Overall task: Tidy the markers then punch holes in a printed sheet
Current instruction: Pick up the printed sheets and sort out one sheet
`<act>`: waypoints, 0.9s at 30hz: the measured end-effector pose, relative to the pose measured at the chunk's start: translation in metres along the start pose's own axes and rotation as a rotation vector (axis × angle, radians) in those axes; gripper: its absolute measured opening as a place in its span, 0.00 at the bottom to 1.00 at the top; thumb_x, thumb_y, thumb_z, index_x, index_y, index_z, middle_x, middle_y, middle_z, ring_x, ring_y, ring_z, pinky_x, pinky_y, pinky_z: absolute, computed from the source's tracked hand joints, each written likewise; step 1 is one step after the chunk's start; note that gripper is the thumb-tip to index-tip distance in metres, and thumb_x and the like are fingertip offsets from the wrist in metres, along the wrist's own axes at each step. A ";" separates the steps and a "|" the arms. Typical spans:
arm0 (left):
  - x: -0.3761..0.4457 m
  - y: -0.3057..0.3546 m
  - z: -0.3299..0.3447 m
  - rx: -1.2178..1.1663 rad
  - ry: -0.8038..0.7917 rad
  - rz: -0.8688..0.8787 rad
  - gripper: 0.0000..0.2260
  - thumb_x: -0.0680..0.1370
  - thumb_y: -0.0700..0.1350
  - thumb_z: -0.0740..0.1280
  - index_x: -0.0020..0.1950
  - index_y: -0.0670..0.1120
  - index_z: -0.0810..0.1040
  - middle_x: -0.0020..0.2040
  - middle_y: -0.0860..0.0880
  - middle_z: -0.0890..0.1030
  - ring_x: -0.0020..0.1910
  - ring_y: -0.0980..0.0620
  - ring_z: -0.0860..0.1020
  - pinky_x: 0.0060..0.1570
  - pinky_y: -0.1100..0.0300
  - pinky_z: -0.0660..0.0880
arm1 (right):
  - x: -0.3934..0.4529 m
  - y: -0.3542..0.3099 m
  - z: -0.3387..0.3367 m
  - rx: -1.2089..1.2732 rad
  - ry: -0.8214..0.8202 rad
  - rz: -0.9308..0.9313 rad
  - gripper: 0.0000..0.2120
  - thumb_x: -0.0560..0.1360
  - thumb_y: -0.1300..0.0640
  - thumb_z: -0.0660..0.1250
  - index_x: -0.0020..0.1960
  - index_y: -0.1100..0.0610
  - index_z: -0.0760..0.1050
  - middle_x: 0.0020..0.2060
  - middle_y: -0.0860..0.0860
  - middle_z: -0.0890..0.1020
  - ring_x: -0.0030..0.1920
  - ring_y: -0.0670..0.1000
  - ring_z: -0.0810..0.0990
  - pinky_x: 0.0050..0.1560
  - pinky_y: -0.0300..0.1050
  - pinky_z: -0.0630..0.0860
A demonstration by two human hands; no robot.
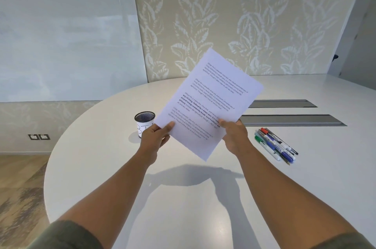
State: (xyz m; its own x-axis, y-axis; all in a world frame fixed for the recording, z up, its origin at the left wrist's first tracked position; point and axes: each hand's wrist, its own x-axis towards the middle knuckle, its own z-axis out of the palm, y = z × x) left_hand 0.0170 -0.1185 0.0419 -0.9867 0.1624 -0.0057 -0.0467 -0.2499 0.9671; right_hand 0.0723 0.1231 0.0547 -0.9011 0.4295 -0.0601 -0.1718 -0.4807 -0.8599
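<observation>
A printed sheet (211,98) with several paragraphs of text is held up above the white table (183,197), tilted with its top to the right. My left hand (155,136) pinches its lower left edge, thumb on top. My right hand (235,136) pinches its lower right edge. A bundle of several markers (274,145), red, green and blue among them, lies on the table to the right of my right hand. A black mesh pen cup (143,121) with a white label stands left of the sheet, partly behind my left hand. No hole punch is in view.
Two grey cable hatches (293,120) are set into the tabletop behind the markers. The round table edge curves at the left over wooden floor (18,187). A glass board and leaf-patterned wall stand behind.
</observation>
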 end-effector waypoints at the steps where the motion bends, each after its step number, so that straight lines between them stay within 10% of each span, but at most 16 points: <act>1: -0.001 0.002 0.005 -0.006 -0.026 -0.006 0.14 0.72 0.45 0.77 0.56 0.44 0.83 0.48 0.53 0.84 0.42 0.58 0.81 0.57 0.58 0.77 | -0.001 0.001 0.001 0.031 0.001 0.015 0.21 0.75 0.71 0.66 0.65 0.56 0.75 0.59 0.53 0.83 0.55 0.56 0.80 0.52 0.54 0.75; 7: -0.004 0.010 0.030 -0.093 -0.073 0.039 0.16 0.74 0.42 0.75 0.61 0.47 0.80 0.56 0.50 0.86 0.52 0.52 0.85 0.48 0.56 0.81 | -0.005 0.007 0.008 0.041 -0.086 0.089 0.18 0.74 0.72 0.68 0.57 0.53 0.78 0.52 0.52 0.85 0.45 0.53 0.85 0.35 0.49 0.80; 20: 0.014 0.028 -0.025 0.203 0.091 0.176 0.18 0.74 0.42 0.75 0.62 0.39 0.79 0.56 0.44 0.85 0.54 0.43 0.84 0.49 0.53 0.80 | 0.007 -0.012 -0.037 -0.084 0.083 -0.021 0.14 0.72 0.68 0.71 0.50 0.53 0.75 0.54 0.54 0.82 0.53 0.56 0.80 0.54 0.54 0.77; 27: 0.016 0.021 -0.034 0.273 0.083 0.185 0.16 0.74 0.44 0.76 0.60 0.41 0.81 0.57 0.44 0.84 0.54 0.42 0.83 0.57 0.43 0.79 | 0.006 -0.005 -0.031 -0.445 -0.021 -0.116 0.12 0.71 0.66 0.74 0.49 0.51 0.80 0.44 0.49 0.86 0.44 0.52 0.85 0.41 0.43 0.79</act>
State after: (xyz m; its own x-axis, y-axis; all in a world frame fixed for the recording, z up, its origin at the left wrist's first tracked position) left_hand -0.0048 -0.1534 0.0530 -0.9844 0.0570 0.1666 0.1668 -0.0014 0.9860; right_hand 0.0799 0.1517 0.0433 -0.8947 0.4432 0.0563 -0.0890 -0.0534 -0.9946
